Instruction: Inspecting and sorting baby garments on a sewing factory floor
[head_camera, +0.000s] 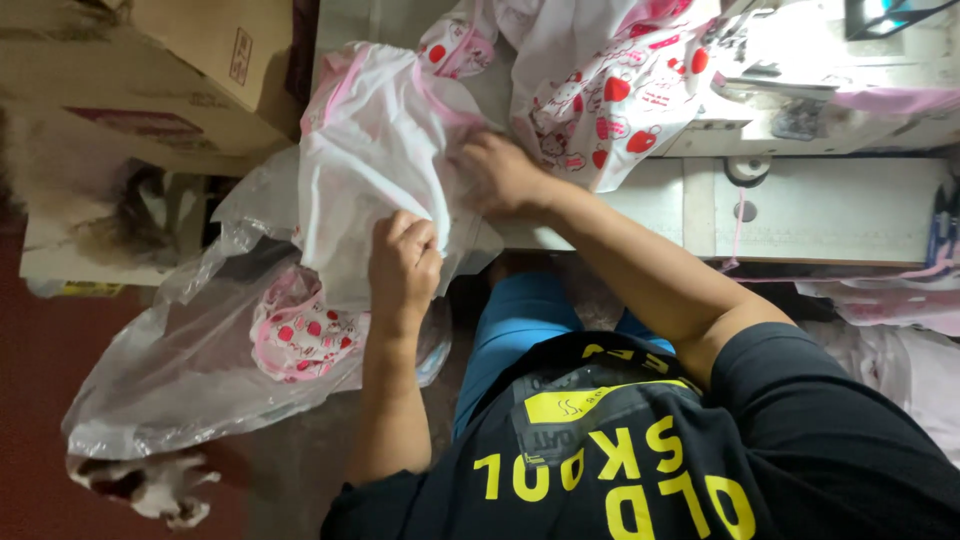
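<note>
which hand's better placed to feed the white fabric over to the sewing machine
Probably the right hand: it is on the white fabric nearer the sewing machine; the left hand pinches its lower edge.

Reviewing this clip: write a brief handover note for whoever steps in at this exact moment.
Left hand: gripping the lower edge of the white garment with pink trim.
Right hand: pressed on the same garment, at the table edge.
Clear plastic bag, left of the knees, holds a cherry-print piece.
More cherry-print fabric lies by the sewing machine.
Done: one piece bagged. Left: the garment in hand and the fabric at the machine.
</note>
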